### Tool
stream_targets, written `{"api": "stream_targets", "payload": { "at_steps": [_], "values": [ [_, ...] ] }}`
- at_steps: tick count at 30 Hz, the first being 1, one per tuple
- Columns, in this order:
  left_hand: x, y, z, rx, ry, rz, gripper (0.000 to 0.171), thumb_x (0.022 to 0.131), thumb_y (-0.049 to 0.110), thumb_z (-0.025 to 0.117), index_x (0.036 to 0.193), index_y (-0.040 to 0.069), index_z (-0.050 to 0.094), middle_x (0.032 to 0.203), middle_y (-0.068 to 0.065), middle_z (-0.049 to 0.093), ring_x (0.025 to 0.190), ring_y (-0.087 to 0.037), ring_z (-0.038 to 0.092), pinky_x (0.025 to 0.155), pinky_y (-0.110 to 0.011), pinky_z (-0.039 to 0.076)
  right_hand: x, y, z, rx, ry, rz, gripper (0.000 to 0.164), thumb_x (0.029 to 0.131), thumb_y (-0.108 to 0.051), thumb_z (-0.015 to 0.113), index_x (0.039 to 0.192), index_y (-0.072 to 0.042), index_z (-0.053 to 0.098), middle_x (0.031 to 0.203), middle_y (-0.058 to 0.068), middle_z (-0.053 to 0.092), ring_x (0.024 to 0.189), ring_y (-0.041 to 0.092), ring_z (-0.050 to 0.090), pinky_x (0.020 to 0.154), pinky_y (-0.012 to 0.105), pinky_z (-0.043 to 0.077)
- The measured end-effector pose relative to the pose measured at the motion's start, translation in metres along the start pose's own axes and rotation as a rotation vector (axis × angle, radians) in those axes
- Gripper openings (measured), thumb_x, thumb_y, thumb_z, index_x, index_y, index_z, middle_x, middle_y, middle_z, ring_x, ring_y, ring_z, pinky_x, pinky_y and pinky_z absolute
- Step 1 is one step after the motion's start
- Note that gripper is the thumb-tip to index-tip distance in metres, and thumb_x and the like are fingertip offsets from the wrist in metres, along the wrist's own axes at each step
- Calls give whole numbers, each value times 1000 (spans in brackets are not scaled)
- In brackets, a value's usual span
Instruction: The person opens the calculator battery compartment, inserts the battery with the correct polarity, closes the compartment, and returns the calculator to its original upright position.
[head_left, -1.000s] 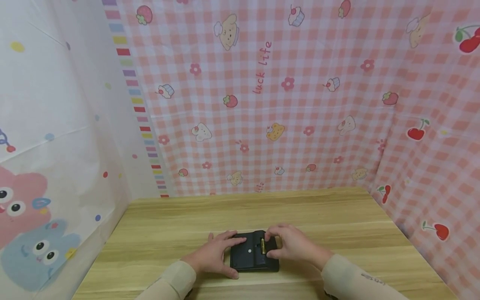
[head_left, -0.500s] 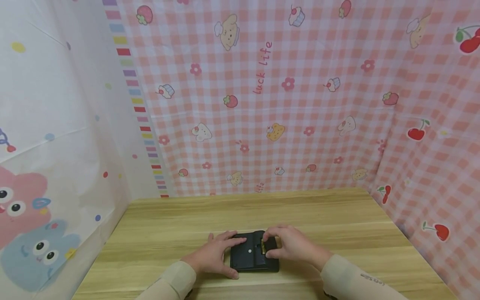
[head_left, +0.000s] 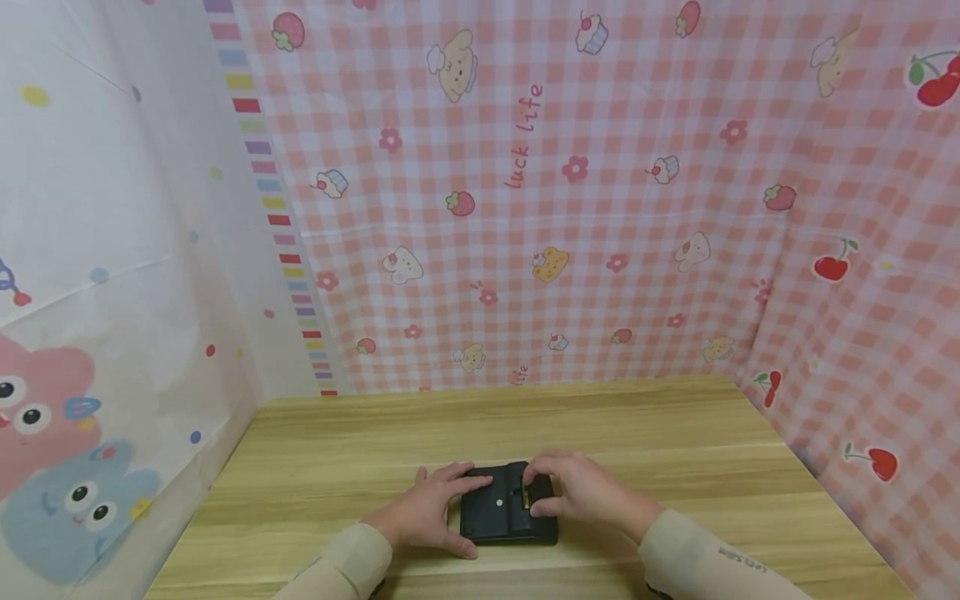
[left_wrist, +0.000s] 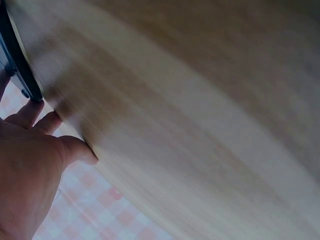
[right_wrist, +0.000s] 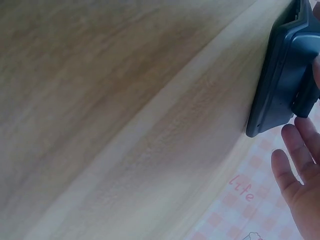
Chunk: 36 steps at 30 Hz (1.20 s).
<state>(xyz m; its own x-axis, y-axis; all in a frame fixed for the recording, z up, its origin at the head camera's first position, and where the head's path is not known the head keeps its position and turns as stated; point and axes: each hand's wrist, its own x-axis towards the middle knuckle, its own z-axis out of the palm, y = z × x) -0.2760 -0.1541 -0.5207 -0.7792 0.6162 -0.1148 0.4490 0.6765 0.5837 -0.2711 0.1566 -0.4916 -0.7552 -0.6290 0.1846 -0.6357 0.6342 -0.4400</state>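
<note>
A black device [head_left: 487, 525] that looks like a desk calculator lies back side up on the wooden table, its battery compartment uncovered. Inside the slot a gold-coloured battery [head_left: 527, 502] shows partly between fingertips. My right hand [head_left: 588, 493] has its bent index finger and thumb at the battery's two ends. Spread over the device's left part, my left hand [head_left: 431, 510] rests its fingertips on the back, with the thumb by the near left corner. In the right wrist view the device [right_wrist: 272, 85] shows from its side, and thumb and battery are hidden.
The wooden table [head_left: 360, 433] runs back to a pink checked curtain [head_left: 637, 275]. A white patterned sheet [head_left: 165, 275] hangs on the left, and another checked cloth [head_left: 862, 358] covers the right side.
My right index finger has come down further over the far end of the battery, so less of the gold shows. The left hand and the device have stayed put.
</note>
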Motion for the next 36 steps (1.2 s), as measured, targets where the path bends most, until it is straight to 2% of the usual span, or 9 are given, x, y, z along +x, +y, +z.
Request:
{"api": "stream_targets", "payload": {
  "at_steps": [7, 16, 24, 36],
  "values": [
    [1, -1, 1, 9, 0, -3, 96, 77, 54, 94, 160, 40, 49, 174, -11, 34, 164, -42, 26, 123, -84, 5, 0, -2, 0, -8, 6, -19, 30, 88, -27, 90, 113, -24, 74, 122, -5, 76, 114, 13, 70, 99, 39, 61],
    [2, -4, 2, 18, 2, -1, 96, 76, 55, 94, 160, 42, 48, 174, -10, 34, 164, -42, 26, 123, -84, 5, 4, -3, -4, -51, -21, -66, 29, 90, -28, 89, 115, -22, 75, 122, -4, 77, 117, 18, 72, 102, 45, 60],
    [1, -5, 1, 12, 2, 16, 96, 77, 56, 93, 161, 41, 48, 175, -11, 33, 164, -42, 25, 122, -85, 5, 7, -4, -4, -51, -68, -60, 31, 90, -26, 88, 120, -24, 78, 127, -1, 76, 121, 19, 71, 104, 45, 60],
    [-1, -2, -1, 0, -16, 12, 95, 80, 55, 92, 161, 41, 46, 175, -12, 32, 164, -43, 24, 122, -85, 4, 10, -6, -4, -105, -104, -63, 33, 89, -28, 86, 122, -28, 80, 127, -2, 76, 120, 19, 71, 101, 40, 62]
  ]
}}
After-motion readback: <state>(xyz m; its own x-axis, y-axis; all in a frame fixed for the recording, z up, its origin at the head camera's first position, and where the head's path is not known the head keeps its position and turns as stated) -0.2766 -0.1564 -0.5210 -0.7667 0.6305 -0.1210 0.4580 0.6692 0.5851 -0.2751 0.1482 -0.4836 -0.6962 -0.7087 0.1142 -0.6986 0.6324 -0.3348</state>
